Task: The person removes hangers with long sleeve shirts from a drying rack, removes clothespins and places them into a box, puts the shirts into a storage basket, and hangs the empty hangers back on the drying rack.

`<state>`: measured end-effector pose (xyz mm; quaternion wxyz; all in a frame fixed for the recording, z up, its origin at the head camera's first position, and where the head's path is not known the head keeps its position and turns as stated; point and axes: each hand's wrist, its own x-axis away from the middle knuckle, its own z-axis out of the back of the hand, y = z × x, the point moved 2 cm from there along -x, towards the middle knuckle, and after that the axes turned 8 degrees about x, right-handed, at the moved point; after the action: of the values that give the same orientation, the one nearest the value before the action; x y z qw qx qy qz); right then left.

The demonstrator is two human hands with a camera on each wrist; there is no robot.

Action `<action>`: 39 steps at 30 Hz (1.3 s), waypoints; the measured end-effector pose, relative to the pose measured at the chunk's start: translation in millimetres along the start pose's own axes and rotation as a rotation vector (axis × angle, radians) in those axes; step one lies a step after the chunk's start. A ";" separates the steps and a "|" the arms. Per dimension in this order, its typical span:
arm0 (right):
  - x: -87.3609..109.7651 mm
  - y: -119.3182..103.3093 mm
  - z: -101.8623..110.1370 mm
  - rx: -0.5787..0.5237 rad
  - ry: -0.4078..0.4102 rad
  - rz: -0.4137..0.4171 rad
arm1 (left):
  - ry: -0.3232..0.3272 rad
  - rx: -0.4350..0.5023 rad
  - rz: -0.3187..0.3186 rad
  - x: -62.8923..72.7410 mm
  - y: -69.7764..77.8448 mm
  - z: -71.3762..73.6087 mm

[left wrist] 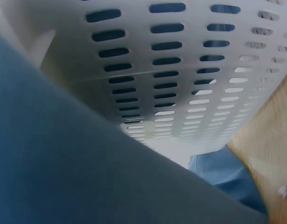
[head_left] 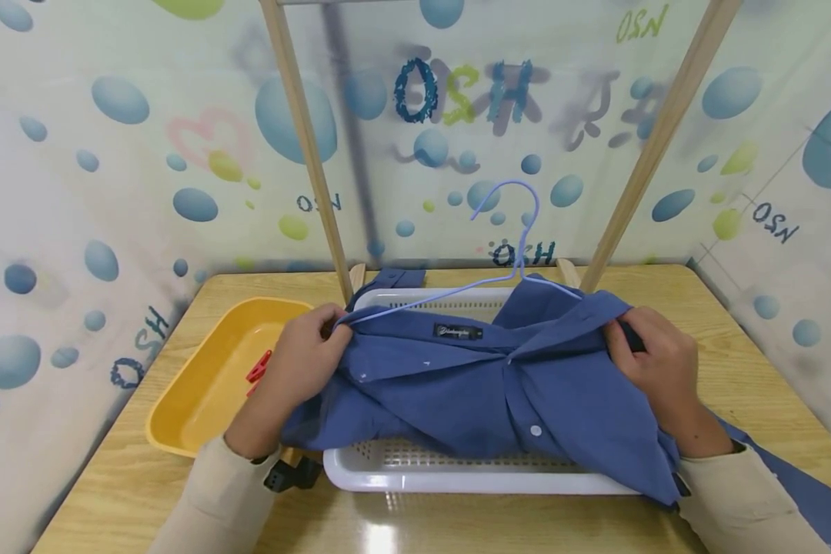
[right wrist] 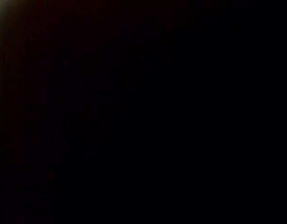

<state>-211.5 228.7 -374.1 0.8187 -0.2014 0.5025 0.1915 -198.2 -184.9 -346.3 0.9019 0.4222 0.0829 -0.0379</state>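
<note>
A blue button-up shirt is spread over the white basket, its dark neck label facing up. The left hand pinches the shirt at its left shoulder, right by the end of a lilac wire hanger. On the other side the right hand grips the shirt near the collar. The hanger's hook stands up above the collar, and its right arm runs in under the cloth. In the left wrist view, shirt cloth covers the lower left, beside the slotted basket wall. The right wrist view is almost black.
To the left stands a yellow tray with red clothespins in it. Two wooden posts rise behind the basket at the back of the wooden table. A shirt part hangs over the basket's far left corner.
</note>
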 end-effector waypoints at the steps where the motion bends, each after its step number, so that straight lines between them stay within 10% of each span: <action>1: 0.1 0.2 -0.1 0.000 0.000 -0.002 | -0.005 0.017 0.002 -0.3 -1.0 -0.1; 39: 1.1 4.3 -2.0 -0.050 0.006 -0.059 | -0.154 0.392 -0.102 -3.5 -8.3 3.8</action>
<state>-214.8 231.3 -376.5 0.8173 -0.2369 0.4938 0.1792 -202.4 -193.2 -349.5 0.8032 0.5805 0.0262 -0.1310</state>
